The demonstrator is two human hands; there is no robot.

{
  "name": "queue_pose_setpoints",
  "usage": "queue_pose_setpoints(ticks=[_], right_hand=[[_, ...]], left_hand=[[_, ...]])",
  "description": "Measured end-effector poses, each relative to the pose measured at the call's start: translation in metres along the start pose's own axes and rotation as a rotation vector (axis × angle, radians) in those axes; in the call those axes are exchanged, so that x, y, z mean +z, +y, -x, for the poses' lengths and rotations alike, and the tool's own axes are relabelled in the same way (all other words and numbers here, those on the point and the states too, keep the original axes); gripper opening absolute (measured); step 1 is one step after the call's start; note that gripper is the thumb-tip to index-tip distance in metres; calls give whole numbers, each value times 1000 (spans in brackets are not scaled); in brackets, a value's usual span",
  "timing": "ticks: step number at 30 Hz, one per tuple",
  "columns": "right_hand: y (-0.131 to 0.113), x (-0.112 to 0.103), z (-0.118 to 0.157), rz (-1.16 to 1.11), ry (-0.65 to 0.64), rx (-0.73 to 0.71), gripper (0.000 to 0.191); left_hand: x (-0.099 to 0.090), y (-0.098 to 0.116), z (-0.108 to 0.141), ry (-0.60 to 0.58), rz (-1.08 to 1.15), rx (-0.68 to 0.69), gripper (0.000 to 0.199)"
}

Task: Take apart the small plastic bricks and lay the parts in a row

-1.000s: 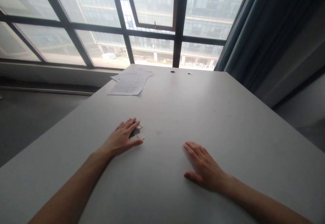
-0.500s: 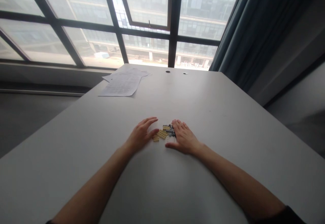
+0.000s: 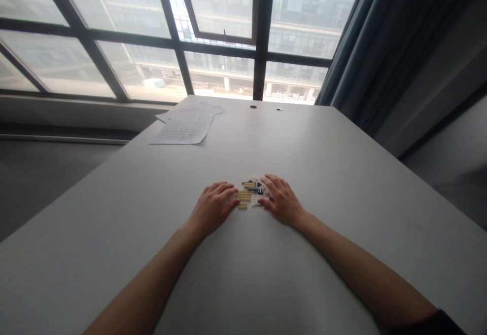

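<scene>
Small building bricks lie in a loose cluster on the white table between my hands. Tan bricks are on its left side, with a small tan piece below them. Grey and dark pieces sit to the right, and a white piece lies near my right thumb. My left hand rests at the left edge of the tan bricks, fingertips touching them, fingers slightly spread. My right hand curves around the right side with thumb and fingers apart, partly covering some white pieces.
Printed paper sheets lie at the back left of the white table. Two round holes are near its far edge. Beyond stand large framed windows, with a dark curtain at the right.
My left hand has come down against the tan bricks, which now lie straighter. My right hand has shifted right and curled a little, uncovering more grey and white pieces.
</scene>
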State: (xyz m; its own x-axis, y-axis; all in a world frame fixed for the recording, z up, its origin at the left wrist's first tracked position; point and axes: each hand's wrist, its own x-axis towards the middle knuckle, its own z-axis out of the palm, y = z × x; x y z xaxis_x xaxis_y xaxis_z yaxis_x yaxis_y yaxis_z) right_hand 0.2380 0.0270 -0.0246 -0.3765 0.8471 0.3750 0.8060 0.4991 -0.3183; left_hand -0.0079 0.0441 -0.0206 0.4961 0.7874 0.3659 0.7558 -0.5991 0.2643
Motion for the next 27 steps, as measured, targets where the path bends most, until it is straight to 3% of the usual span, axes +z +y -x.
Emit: queue_pose_setpoints(ticks=[6, 13, 27], right_hand=[[-7, -5, 18, -13, 53, -14, 50], [-9, -5, 17, -16, 107, 44, 43], [-9, -3, 17, -55, 154, -15, 35]], left_hand=[[2, 3, -2, -41, -36, -39, 35], [2, 16, -2, 25, -89, -93, 31], [3, 28, -4, 73, -57, -172, 16]])
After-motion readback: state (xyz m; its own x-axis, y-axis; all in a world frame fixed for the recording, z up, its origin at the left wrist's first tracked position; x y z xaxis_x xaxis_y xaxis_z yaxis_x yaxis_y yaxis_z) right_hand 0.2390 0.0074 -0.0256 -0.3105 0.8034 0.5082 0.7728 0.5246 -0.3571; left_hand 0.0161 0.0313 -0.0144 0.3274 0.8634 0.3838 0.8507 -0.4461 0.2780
